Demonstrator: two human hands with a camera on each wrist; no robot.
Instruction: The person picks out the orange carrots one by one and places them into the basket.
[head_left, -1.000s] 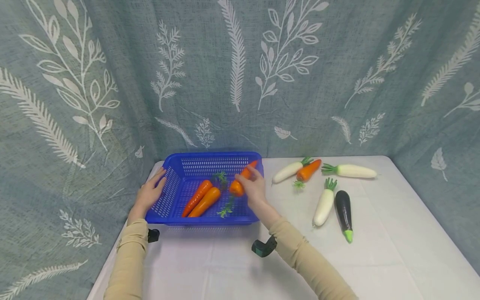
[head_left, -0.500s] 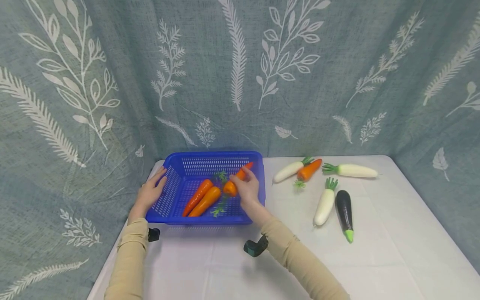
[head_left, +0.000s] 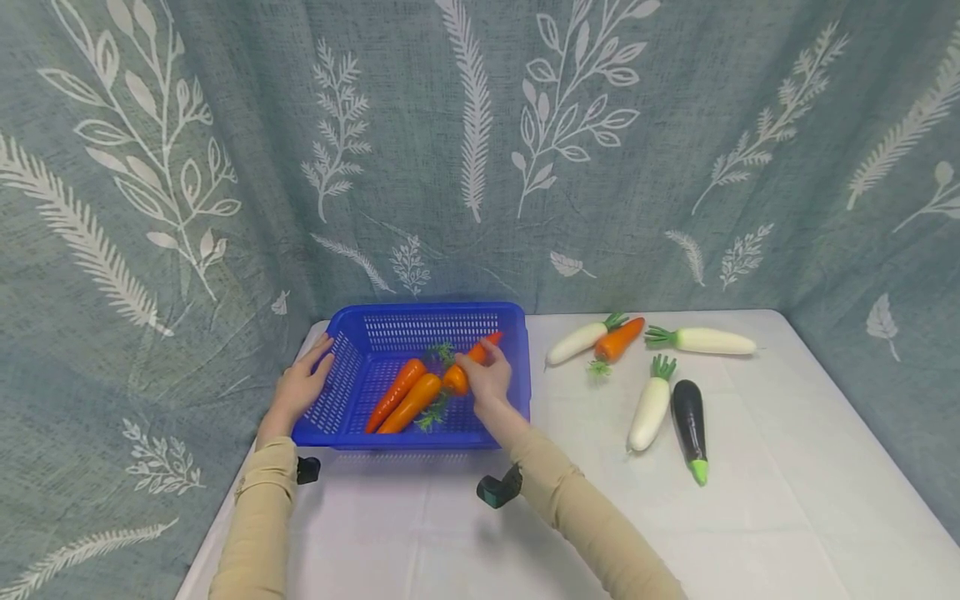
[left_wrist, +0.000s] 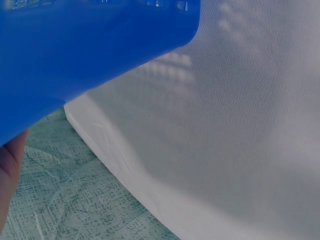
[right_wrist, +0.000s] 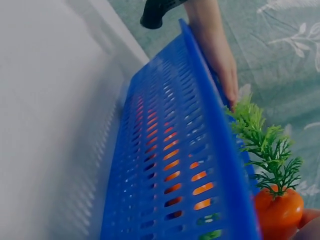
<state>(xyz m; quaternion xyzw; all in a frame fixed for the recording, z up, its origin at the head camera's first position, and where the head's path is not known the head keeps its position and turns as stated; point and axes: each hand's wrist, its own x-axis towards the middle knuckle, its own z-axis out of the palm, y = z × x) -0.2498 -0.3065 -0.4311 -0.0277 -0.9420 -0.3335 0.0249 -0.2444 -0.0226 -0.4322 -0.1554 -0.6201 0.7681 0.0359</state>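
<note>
A blue plastic basket [head_left: 427,310] with slotted walls stands at the table's back left. My left hand [head_left: 298,390] rests along its left rim, fingers extended; in the left wrist view only part of that hand [left_wrist: 11,162] shows beside the basket wall [left_wrist: 95,55]. Inside the basket, two carrots [head_left: 414,403] lie side by side at a slant. My right hand [head_left: 492,379] pinches a third carrot [head_left: 454,381] just right of them, tip pointing to the back right. Its orange top and green leaves [right_wrist: 272,150] appear above the rim in the right wrist view.
Right of the basket on the white table [head_left: 750,467] lie a white radish [head_left: 577,343] beside a carrot [head_left: 618,340], another radish [head_left: 712,342], a third radish [head_left: 648,417] and an eggplant [head_left: 688,423]. A patterned curtain [head_left: 600,250] hangs behind.
My right hand has moved left and slightly lower with the carrot, bringing it near the two lying carrots. The left hand has stayed at the basket's left rim.
</note>
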